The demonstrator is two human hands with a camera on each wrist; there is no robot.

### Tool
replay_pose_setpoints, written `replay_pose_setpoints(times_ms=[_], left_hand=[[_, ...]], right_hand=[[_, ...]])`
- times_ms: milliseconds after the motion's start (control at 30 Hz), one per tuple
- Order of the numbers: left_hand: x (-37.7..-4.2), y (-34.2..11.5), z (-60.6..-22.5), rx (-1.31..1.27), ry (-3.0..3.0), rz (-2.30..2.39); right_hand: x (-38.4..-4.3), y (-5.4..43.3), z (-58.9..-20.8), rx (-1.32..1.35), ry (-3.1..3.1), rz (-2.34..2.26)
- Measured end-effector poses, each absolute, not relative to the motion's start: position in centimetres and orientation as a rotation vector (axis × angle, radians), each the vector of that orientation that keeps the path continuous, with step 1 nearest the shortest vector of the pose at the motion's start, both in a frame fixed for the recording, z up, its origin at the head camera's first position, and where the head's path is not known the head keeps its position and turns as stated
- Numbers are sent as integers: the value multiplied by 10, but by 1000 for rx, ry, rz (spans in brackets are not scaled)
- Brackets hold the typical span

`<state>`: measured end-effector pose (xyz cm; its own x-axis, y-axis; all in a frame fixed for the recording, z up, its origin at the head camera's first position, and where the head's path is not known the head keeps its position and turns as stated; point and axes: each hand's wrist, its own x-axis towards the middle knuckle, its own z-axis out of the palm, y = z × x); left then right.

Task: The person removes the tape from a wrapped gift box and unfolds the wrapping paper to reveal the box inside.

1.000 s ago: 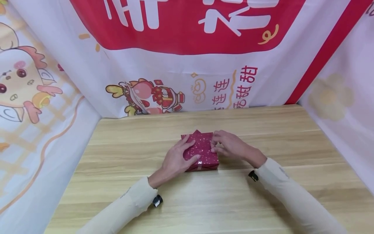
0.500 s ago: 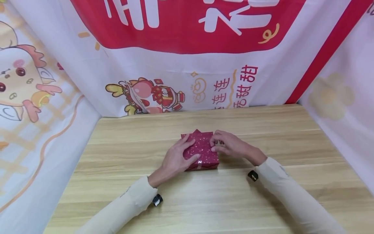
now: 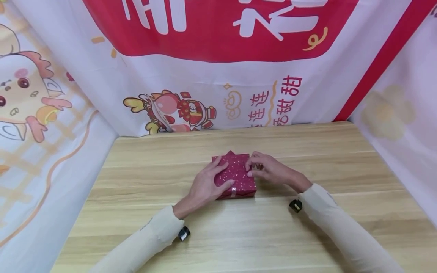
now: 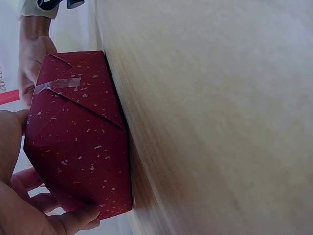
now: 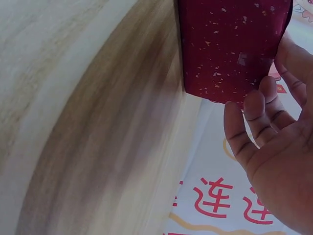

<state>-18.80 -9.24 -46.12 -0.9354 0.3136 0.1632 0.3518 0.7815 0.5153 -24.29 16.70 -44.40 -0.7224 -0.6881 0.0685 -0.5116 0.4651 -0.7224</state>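
A small gift box (image 3: 240,170), wrapped in dark red paper with pale specks, sits on the table. My left hand (image 3: 205,182) holds its left end, thumb and spread fingers over the top and other fingers bent down the side. A strip of clear tape (image 4: 66,83) crosses the folded paper on the front face in the left wrist view. My right hand (image 3: 269,168) has its fingers curled at the right top edge, thumb and index pinching there. In the right wrist view a small clear tape piece (image 5: 242,58) shows on the box's right side, close to the fingertips.
The box stands on a light wood-grain table (image 3: 153,170). Behind it hangs a white and red printed cloth (image 3: 211,76), with more printed cloth (image 3: 30,125) at the left side. Dark wrist cameras sit below both sleeves (image 3: 146,235).
The right fingers have shifted slightly and curled a little more at the box's right edge. The left hand and the box stay in place.
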Motion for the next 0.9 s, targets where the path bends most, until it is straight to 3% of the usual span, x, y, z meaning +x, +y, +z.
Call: replay_pose_setpoints(times_ms=[700, 900], left_hand=[[-188, -90, -460, -530, -2913, -873], [-189, -91, -459, -544, -2906, -863]], right_hand=[[-245, 174, -451, -955, 2410, -1239], [-247, 169, -443, -1057, 2559, -1124]])
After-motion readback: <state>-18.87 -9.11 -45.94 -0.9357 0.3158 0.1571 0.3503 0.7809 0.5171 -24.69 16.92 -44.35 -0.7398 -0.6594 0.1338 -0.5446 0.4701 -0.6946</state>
